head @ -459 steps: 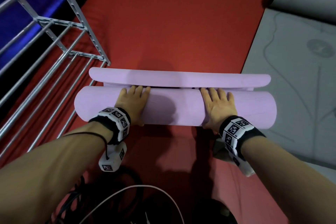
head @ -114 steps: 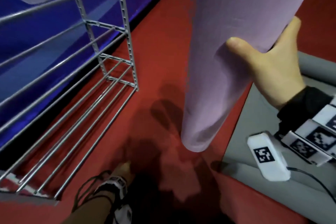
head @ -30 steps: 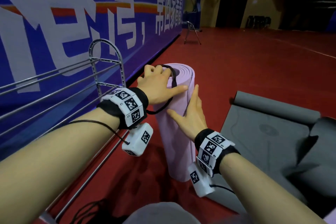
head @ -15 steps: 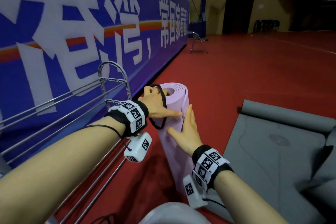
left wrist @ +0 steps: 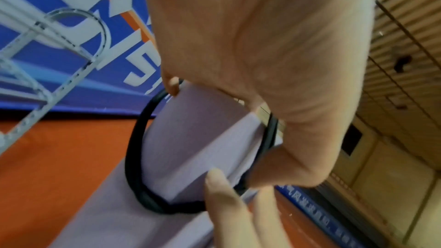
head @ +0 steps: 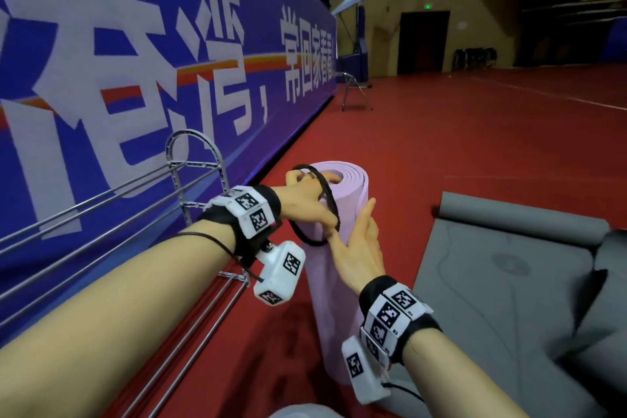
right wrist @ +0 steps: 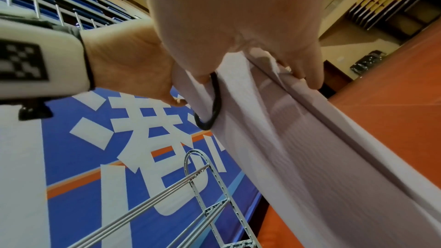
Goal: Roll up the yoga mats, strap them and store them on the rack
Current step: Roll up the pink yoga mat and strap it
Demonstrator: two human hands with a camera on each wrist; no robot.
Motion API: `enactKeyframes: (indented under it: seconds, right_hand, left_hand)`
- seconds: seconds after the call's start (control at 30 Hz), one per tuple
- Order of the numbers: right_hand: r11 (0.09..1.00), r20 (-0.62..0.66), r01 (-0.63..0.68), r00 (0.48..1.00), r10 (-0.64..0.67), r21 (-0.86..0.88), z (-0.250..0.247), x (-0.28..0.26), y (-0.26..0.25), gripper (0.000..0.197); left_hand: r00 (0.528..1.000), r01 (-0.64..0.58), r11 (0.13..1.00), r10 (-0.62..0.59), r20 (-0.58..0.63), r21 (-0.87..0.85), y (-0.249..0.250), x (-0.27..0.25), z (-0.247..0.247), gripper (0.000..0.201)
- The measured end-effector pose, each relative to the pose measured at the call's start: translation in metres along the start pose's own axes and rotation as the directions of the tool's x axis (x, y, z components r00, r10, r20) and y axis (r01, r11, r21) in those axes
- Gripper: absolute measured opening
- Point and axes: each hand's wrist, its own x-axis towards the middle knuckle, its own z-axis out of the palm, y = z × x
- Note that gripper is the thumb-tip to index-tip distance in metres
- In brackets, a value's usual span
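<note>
Left wrist cam shows black strap looped round the top of purple mat, left hand pinching it; head view shows right hand flat on the upright roll. Rack left, grey mat right, chair far.

Rolled lilac yoga mat, standing upright on its end on the red floor, spiral of layers showing at the top, outer edge lying along the near-right side. Black elastic strap, a closed loop, slanted over the top end of the roll: high at the far left, low at the near side, loose around the mat. Grey yoga mat to the right, flat on the floor, far end curled into a small roll. Grey metal rack to the left, by the blue wall, bars bare.
</note>
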Motion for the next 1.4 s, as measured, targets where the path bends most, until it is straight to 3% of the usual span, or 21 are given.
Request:
enactKeyframes:
  seconds: [0.1,0.17,0.27,0.37,0.5,0.6,0.67,0.73,0.87,0.93,1.07,1.17,1.27,1.4]
  right_hand:
    - [0.999,-0.065,0.024,0.998,-0.026,-0.037,0.001,0.004,-0.001,0.075]
    - [0.993,-0.134,0.06,0.988,-0.073,-0.103,0.0,0.007,-0.003,0.065]
    - [0.981,-0.219,0.122,0.964,-0.154,-0.151,0.002,0.011,-0.006,0.047]
    - [0.984,-0.234,0.123,0.961,-0.151,-0.129,0.004,0.011,-0.01,0.033]
    - [0.991,-0.263,0.118,0.956,-0.132,-0.066,-0.008,0.014,-0.006,0.037]
    - [0.999,-0.307,0.025,0.952,-0.01,0.045,-0.032,0.031,-0.006,0.016]
    - [0.999,-0.315,0.017,0.949,-0.003,0.041,-0.049,0.048,-0.009,0.005]
    - [0.997,-0.317,0.043,0.948,-0.018,0.071,-0.061,0.068,-0.015,0.01]
    - [0.963,-0.222,0.015,0.974,0.047,0.269,-0.075,0.097,-0.029,0.016]
    - [0.971,-0.186,0.002,0.982,0.044,0.24,-0.074,0.108,-0.035,0.014]
    - [0.99,-0.016,-0.038,0.999,0.04,0.135,-0.069,0.123,-0.045,0.019]
    - [0.988,0.062,-0.067,0.996,0.059,0.139,-0.063,0.137,-0.047,0.01]
    - [0.987,0.104,-0.117,0.989,0.106,0.114,-0.055,0.141,-0.044,0.016]
    - [0.962,0.32,-0.239,0.929,0.188,0.128,-0.057,0.135,-0.043,0.009]
  left_hand:
    - [1.0,0.031,0.994,-0.031,-0.001,-0.101,-0.004,0.001,-0.003,0.085]
    - [0.997,0.044,0.998,-0.047,-0.064,-0.05,-0.003,0.007,0.0,0.068]
    - [0.969,0.131,0.99,-0.119,-0.216,0.042,0.001,0.014,0.011,0.087]
    - [0.929,0.198,0.98,-0.198,-0.312,-0.032,0.003,0.015,0.021,0.078]
    - [0.907,0.219,0.975,-0.218,-0.359,-0.039,0.004,0.017,0.024,0.076]
    - [0.908,0.184,0.982,-0.184,-0.377,-0.035,0.001,0.016,0.029,0.071]
    - [0.907,0.118,0.992,-0.121,-0.402,-0.033,0.0,0.01,0.033,0.057]
    - [0.901,0.053,0.997,-0.068,-0.428,-0.048,-0.002,0.005,0.037,0.053]
    - [0.894,-0.1,0.992,0.059,-0.444,-0.071,-0.017,0.005,0.04,0.054]
    - [0.9,-0.176,0.983,0.136,-0.413,-0.059,-0.026,0.008,0.038,0.053]
    - [0.864,-0.332,0.943,0.288,-0.414,-0.036,-0.047,0.01,0.034,0.084]
    - [0.852,-0.384,0.922,0.334,-0.402,-0.05,-0.061,0.016,0.027,0.088]
    - [0.848,-0.426,0.904,0.383,-0.366,-0.041,-0.067,0.021,0.026,0.078]
    - [0.829,-0.482,0.874,0.434,-0.351,-0.058,-0.075,0.023,0.026,0.052]
